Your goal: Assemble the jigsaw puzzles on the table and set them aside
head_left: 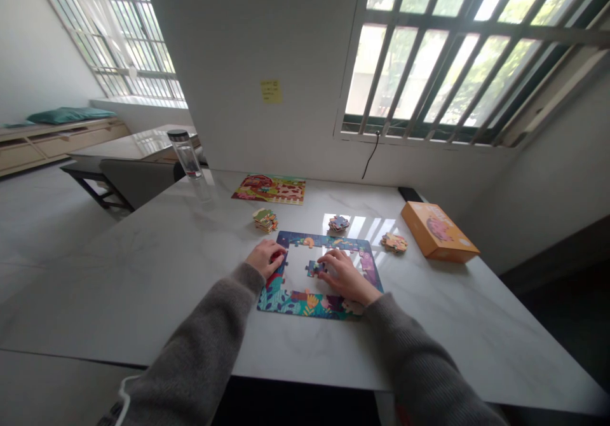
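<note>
A jigsaw border [305, 306] lies on the white marbled table, its pieces joined into a rectangular frame around a bare middle. Inside it is a dark blue puzzle piece [312, 269]. My right hand [347, 276] reaches in from the right, its fingertips closed on the right side of that piece. At the upper left of the border rests my left hand [265, 259], fingers slightly curled and apart over the frame's left edge, with nothing visibly held. Behind the border stand a green-topped stack of pieces [265, 220], a blue stack [338, 224] and a yellow-pink stack [394, 243].
A finished farm picture [271, 189] lies near the wall. To the right are an orange box [439, 231] and a black object [410, 194]. A glass bottle [186, 154] stands at the table's back left. The table's front edge [305, 383] runs below my forearms.
</note>
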Demonstrator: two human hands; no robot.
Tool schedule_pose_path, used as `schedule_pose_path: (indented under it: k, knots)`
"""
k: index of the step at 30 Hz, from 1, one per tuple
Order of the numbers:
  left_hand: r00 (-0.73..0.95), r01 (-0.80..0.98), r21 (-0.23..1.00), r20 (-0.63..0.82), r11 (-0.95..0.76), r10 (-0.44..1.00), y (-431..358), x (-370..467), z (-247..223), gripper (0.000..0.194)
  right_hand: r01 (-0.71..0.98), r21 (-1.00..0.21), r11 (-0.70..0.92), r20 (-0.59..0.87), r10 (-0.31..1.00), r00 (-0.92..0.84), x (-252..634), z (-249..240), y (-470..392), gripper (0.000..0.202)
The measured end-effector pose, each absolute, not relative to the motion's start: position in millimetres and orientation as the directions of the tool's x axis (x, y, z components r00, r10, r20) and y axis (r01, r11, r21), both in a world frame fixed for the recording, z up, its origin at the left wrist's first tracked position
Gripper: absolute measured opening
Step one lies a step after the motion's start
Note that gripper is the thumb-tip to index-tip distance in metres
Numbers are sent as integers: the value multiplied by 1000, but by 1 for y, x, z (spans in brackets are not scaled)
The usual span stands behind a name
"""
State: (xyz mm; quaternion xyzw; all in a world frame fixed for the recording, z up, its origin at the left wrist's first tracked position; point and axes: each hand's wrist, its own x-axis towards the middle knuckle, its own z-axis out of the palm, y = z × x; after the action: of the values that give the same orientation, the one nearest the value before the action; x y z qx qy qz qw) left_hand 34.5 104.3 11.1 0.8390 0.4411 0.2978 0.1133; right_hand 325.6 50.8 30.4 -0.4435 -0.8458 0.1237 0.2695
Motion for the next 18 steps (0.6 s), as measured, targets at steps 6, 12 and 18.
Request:
schedule_pose_path:
  k: [6, 12, 18]
  knots:
    - [445, 673, 437, 406, -597, 798, 106, 34, 7, 19, 713, -491, 502, 446, 847, -289, 349, 45, 74, 20]
    - [433, 674, 447, 405, -587, 805, 106, 34, 7, 19, 859, -400, 319, 417, 898, -140, 369, 48, 124, 22]
    - [437, 680, 438, 401, -588, 805, 106, 35, 7, 18, 956, -245, 163, 387, 920, -58, 358, 48, 155, 27]
